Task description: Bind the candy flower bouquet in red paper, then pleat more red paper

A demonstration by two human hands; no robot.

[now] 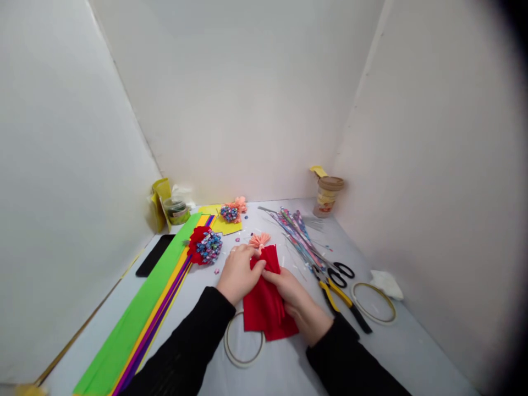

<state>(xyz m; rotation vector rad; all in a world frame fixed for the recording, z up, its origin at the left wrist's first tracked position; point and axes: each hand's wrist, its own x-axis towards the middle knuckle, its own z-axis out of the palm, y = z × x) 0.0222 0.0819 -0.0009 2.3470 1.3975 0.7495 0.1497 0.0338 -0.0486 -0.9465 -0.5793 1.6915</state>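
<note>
Red crepe paper (264,308), folded in layers, hangs between my two hands above the white table. My left hand (242,270) pinches its upper left edge, thumb on the front. From the right, my right hand (289,286) grips the same paper, its thumb near the left thumb and its other fingers hidden behind the layers. Just beyond the paper lies a fringed peach paper piece (259,240). Left of my hands rests a flower (204,246) with red petals and a cluster of blue and purple beads. A tape roll (243,360) lies under the paper's lower left corner.
Long green (140,313), yellow and purple paper strips run along the left, beside a black phone (155,256). On the right are beaded stems (299,234), scissors (340,273), yellow-handled pliers (336,294) and another tape roll (394,316). A lidded cup (328,198) stands near the back wall.
</note>
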